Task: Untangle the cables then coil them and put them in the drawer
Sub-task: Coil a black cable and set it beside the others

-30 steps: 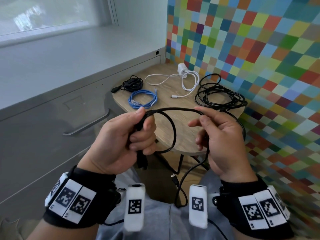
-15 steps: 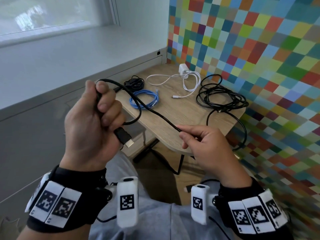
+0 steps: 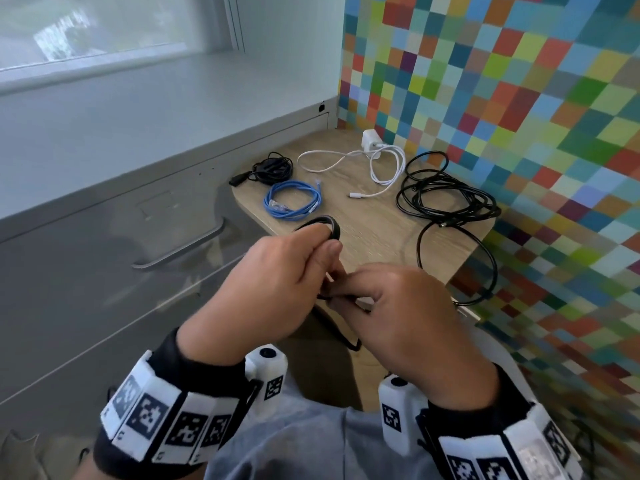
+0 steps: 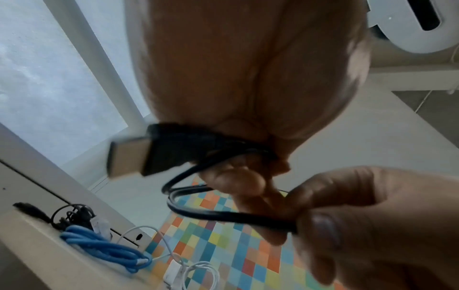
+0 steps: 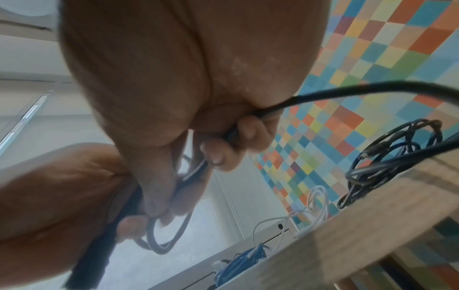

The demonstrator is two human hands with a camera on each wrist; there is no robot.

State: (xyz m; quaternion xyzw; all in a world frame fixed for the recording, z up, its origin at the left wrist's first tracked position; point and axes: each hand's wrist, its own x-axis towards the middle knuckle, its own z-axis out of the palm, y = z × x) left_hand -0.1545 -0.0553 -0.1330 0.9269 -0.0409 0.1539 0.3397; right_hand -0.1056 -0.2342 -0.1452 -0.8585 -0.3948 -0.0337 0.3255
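Note:
My left hand (image 3: 323,249) grips small loops of a black cable (image 3: 330,224) in front of the table's near edge. In the left wrist view the cable's metal-tipped plug (image 4: 129,157) sticks out beside the palm, under the loops (image 4: 188,196). My right hand (image 3: 349,289) touches the left one and pinches the same cable (image 5: 347,90). From there the cable hangs over the table edge (image 3: 485,268) and runs up to a loose black cable pile (image 3: 450,199). The grey drawer (image 3: 104,271) at the left is shut, with its handle (image 3: 183,251) facing me.
On the small wooden table (image 3: 374,230) lie a coiled blue cable (image 3: 292,202), a bundled black cable (image 3: 270,168) and a white charger with its cable (image 3: 377,161). A colourful tiled wall (image 3: 519,98) stands right behind; a white sill tops the cabinet.
My left hand has come down from its raised place at the left to the middle. The right hand has slid along the cable to meet it, and the loops are smaller.

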